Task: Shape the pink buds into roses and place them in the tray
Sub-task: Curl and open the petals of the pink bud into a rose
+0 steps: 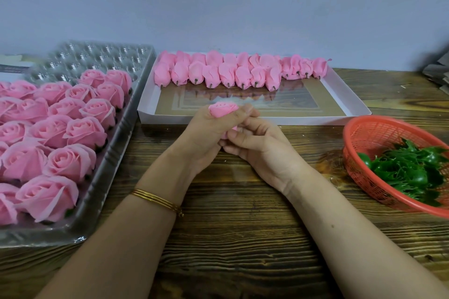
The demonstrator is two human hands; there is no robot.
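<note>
A pink bud (223,109) pokes up from my left hand (206,136), which grips it above the middle of the wooden table. My right hand (255,138) meets it from the right, with its fingers curled around the bud's lower part. Several unshaped pink buds (233,70) lie in two rows at the back of a white box lid (345,102). On the left stands a clear plastic tray (116,138) holding several finished pink roses (60,133); its far cells hold nothing.
A red plastic basket (364,133) with green leaf pieces (408,170) sits at the right edge. Bare wooden table top (230,238) lies under my forearms. A grey wall stands behind. Some paper lies at the far right corner.
</note>
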